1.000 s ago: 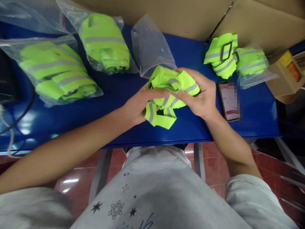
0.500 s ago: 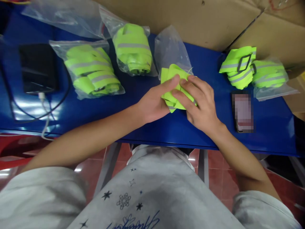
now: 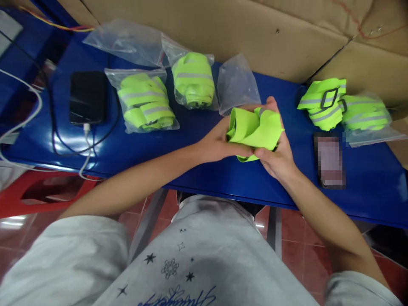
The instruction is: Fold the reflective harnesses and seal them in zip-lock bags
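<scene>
Fingers: those of the left hand and the right hand are both closed around the folded neon-green reflective band, gripping it from either side just above the table, centre-right of the frame.
Cardboard: large brown cardboard sheets stand along the far edge, across the top of the frame.
Table: a glossy blue table runs across the middle, carrying everything else.
Shirt: a grey shirt with small star prints fills the bottom of the frame.
Bagged bands: two clear plastic bags of neon-green bands, one left of centre, the other just beside it toward the cardboard.
Right-side bands: an unbagged neon-green band with a dark buckle at the right, touching another bagged band further right.
Empty bags: a clear bag just beyond the hands; another in the upper left.
Black device: a black rectangular device with a white cable lies at the left.
Phone: a phone with a blurred screen lies right of the right hand.
</scene>
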The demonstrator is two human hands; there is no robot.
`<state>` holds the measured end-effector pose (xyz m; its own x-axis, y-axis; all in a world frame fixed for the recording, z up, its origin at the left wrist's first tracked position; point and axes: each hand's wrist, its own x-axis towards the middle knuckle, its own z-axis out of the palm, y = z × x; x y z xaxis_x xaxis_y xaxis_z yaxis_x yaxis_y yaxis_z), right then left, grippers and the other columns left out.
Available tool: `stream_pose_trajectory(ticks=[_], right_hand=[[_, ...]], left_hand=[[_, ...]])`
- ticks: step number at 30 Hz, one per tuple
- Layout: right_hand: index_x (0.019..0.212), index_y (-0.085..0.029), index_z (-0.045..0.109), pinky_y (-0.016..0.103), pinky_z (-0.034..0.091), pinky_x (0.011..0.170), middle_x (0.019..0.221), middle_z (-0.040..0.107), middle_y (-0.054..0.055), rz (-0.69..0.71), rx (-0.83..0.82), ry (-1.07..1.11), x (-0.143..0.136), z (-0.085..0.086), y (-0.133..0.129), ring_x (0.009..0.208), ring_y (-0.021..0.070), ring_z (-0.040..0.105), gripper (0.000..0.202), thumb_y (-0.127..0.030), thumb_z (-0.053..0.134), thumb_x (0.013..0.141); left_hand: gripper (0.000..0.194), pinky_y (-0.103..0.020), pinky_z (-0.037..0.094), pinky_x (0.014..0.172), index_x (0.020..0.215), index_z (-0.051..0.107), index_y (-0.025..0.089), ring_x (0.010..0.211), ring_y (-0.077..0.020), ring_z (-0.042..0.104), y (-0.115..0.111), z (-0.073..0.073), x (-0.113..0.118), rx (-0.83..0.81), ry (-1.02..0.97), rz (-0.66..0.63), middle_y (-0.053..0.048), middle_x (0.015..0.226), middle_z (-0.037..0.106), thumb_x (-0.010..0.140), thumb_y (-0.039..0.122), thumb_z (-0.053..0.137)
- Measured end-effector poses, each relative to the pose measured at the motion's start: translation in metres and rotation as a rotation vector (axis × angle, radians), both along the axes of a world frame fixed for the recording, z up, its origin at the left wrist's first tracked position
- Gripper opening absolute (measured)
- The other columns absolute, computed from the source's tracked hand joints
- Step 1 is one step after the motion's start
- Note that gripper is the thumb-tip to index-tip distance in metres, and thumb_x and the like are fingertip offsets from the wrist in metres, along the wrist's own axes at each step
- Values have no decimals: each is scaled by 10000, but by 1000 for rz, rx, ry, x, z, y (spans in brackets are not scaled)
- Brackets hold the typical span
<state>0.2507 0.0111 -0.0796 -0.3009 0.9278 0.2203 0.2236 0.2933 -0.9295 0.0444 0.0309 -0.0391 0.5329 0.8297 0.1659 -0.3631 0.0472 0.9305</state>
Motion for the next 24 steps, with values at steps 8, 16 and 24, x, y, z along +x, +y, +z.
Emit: stream_pose_trajectory(ticks=[8, 16, 24], right_hand=[[1174, -291, 759, 493, 670, 950, 1125, 807, 37, -145, -444, 323, -8, 16, -18, 1030, 304, 782, 738, -555, 1020, 536], [1056, -254, 762, 501, 687, 921, 1134, 818, 48, -324, -356, 436, 1, 33, 10, 1093, 337, 785, 628, -534, 1003, 548], [1047, -204, 787, 503, 682, 942, 1113, 832, 74, -313, -502, 447, 17, 29, 23, 1036, 340, 804, 566, -431, 1001, 576]], left_hand=[[747, -438, 384, 1312, 1390, 648, 336, 1586, -301, 402, -1, -9, -1, 157, 149, 29, -40, 1615, 523, 702, 332, 938], [651, -399, 355, 1276, 1503, 565, 240, 1465, -290, 476, 30, -5, -19, 405, 423, 176, -69, 1501, 574, 949, 562, 685], [94, -427, 389, 1012, 815, 673, 233, 965, -289, 597, 62, -17, -17, 421, 818, 486, -51, 786, 612, 851, 311, 713]])
